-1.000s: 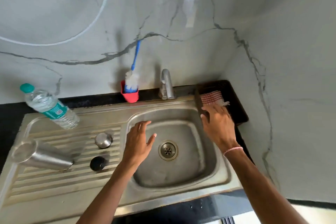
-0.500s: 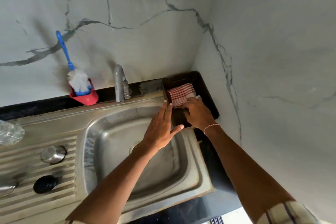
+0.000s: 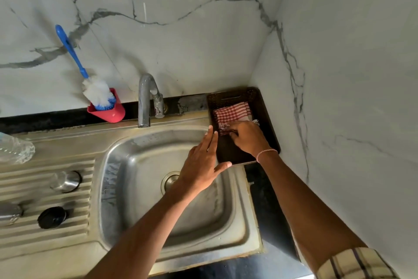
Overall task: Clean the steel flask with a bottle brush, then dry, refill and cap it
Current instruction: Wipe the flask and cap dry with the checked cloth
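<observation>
Nearest you, on the ribbed steel drainboard (image 3: 34, 240), only an end of the steel flask (image 3: 9, 213) shows at the left edge, near a round black cap (image 3: 52, 217) and a shiny domed lid (image 3: 66, 181). Your left hand (image 3: 199, 170) is flat, fingers straight, over the smooth basin (image 3: 135, 188) beside the dark plastic tray (image 3: 228, 153), where your right hand (image 3: 247, 137) pinches the red-checked woven cloth (image 3: 231, 112). Farthest back, the white-bristled, blue-handled bottle brush (image 3: 97, 92) leans in a red holder (image 3: 110, 114).

Cloth (image 3: 231, 114) in tray (image 3: 267, 106), right of sink (image 3: 126, 161)

The steel flask (image 3: 10, 212) and plastic bottle (image 3: 15, 150) are cut off at the left edge.
</observation>
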Tool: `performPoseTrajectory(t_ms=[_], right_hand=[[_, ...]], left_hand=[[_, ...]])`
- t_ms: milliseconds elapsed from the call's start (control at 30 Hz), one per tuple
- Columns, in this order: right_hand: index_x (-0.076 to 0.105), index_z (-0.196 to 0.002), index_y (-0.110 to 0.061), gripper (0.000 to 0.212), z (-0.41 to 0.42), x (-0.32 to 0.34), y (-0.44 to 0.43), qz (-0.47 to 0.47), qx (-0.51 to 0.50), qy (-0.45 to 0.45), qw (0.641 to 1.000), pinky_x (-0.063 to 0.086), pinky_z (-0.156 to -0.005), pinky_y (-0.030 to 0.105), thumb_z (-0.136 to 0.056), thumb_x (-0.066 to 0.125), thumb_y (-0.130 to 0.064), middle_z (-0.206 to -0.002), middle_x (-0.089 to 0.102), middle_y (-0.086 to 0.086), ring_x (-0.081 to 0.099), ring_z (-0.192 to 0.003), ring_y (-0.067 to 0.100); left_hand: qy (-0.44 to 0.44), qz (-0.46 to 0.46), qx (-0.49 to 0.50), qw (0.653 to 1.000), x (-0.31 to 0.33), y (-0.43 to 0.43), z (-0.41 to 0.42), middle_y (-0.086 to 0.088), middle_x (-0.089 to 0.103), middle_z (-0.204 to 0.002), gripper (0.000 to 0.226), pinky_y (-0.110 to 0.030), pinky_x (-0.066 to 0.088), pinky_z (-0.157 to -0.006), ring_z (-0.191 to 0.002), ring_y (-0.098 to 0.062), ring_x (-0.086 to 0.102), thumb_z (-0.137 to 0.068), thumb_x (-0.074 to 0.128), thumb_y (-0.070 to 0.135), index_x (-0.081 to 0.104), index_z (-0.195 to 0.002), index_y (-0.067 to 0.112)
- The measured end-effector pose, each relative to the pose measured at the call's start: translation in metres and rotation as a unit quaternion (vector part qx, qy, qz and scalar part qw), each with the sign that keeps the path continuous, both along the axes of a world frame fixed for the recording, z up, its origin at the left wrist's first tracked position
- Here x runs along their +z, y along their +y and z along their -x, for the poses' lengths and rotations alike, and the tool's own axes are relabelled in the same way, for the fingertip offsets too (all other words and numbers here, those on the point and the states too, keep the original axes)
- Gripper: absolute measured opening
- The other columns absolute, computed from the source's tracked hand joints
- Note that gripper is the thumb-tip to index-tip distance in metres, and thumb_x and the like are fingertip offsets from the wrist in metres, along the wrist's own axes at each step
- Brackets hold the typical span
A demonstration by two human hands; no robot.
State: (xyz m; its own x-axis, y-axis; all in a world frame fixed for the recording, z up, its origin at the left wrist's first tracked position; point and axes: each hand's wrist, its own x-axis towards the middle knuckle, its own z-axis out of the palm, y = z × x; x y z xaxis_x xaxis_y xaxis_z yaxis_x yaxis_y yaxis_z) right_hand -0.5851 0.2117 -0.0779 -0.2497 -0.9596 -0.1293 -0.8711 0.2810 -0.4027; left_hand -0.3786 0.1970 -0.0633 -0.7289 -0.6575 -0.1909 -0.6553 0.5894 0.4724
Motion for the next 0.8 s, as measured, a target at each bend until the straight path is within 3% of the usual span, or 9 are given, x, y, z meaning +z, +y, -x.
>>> performPoseTrajectory(t_ms=[167, 233, 400, 467, 633, 800], right_hand=[[0.078, -0.11, -0.024, 0.021, 0.006, 0.007, -0.003, 0.059, -0.052, -0.034, 0.996, 0.058, -0.093, 0.038, -0.089, 0.077, -0.022, -0.112, 0.075, -0.002, 0.069, -0.105, 0.02], [0.079, -0.107, -0.021, 0.025, 0.007, 0.013, -0.005, 0.093, -0.089, -0.049, 0.99, 0.058, -0.092, 0.032, -0.083, 0.083, -0.023, -0.112, 0.076, -0.002, 0.07, -0.105, 0.018], [0.079, -0.103, -0.02, 0.02, 0.005, 0.031, -0.003, 0.177, -0.16, -0.061, 0.969, 0.06, -0.075, 0.021, -0.083, 0.083, -0.021, -0.112, 0.076, -0.001, 0.073, -0.097, 0.014], [0.079, -0.099, -0.02, 0.015, 0.003, 0.042, 0.001, 0.206, -0.174, -0.058, 0.961, 0.061, -0.07, 0.023, -0.084, 0.081, -0.02, -0.106, 0.077, -0.004, 0.073, -0.089, 0.012], [0.074, -0.1, -0.021, 0.018, -0.008, 0.086, 0.02, 0.243, -0.197, -0.067, 0.947, 0.062, -0.072, 0.029, -0.085, 0.082, -0.023, -0.104, 0.076, -0.002, 0.072, -0.093, 0.016], [0.062, -0.108, -0.028, 0.024, -0.028, 0.158, 0.054, 0.248, -0.206, -0.101, 0.941, 0.058, -0.081, 0.029, -0.089, 0.075, -0.023, -0.111, 0.071, -0.006, 0.067, -0.102, 0.014]], left_hand=[[-0.015, -0.019, -0.001, 1.0, 0.006, -0.001, 0.0, -0.003, -0.016, -0.173, 0.1, -0.042, 0.025, -0.124, -0.161, -0.019, 0.005, -0.098, 0.049, 0.066, -0.003, -0.166, 0.014], [-0.015, -0.029, 0.0, 0.999, 0.009, -0.002, 0.0, -0.001, -0.016, -0.173, 0.099, -0.043, 0.023, -0.125, -0.161, -0.018, 0.002, -0.098, 0.05, 0.065, -0.003, -0.166, 0.015], [0.03, -0.034, 0.025, 0.999, 0.02, -0.006, -0.005, 0.0, -0.004, -0.175, 0.089, -0.041, 0.02, -0.127, -0.161, -0.017, 0.004, -0.102, 0.053, 0.056, 0.007, -0.166, 0.016], [0.052, -0.034, 0.039, 0.997, 0.027, -0.007, -0.006, 0.001, 0.001, -0.175, 0.085, -0.039, 0.019, -0.126, -0.16, -0.017, 0.007, -0.103, 0.053, 0.053, 0.01, -0.166, 0.017], [0.115, -0.066, 0.059, 0.989, 0.049, -0.004, -0.015, 0.002, 0.013, -0.173, 0.075, -0.037, 0.019, -0.129, -0.159, -0.015, 0.012, -0.105, 0.054, 0.045, 0.017, -0.165, 0.022], [0.185, -0.102, 0.068, 0.975, 0.076, 0.004, -0.027, 0.001, 0.031, -0.167, 0.071, -0.035, 0.028, -0.125, -0.153, -0.016, 0.03, -0.102, 0.061, 0.039, 0.027, -0.163, 0.022]])
